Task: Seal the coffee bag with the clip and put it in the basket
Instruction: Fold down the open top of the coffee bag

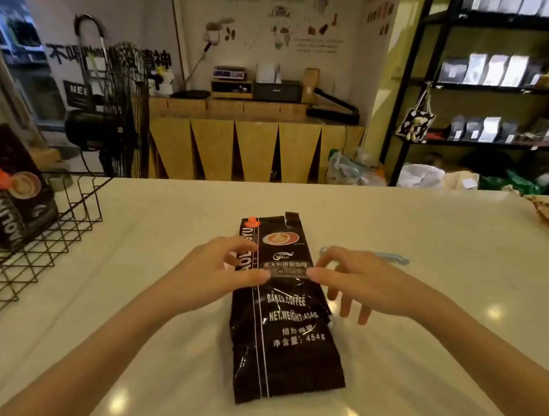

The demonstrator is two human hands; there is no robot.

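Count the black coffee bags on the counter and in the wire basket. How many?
2. One coffee bag lies flat on the counter under both hands; a second bag stands in the wire basket at left. Others may be hidden off-frame.

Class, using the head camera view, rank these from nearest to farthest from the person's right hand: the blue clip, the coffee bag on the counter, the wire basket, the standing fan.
1. Coffee bag on the counter: touching the right hand, at its left.
2. Blue clip: just behind the hand, partly hidden.
3. Wire basket: far left on the counter.
4. Standing fan: beyond the counter, left.
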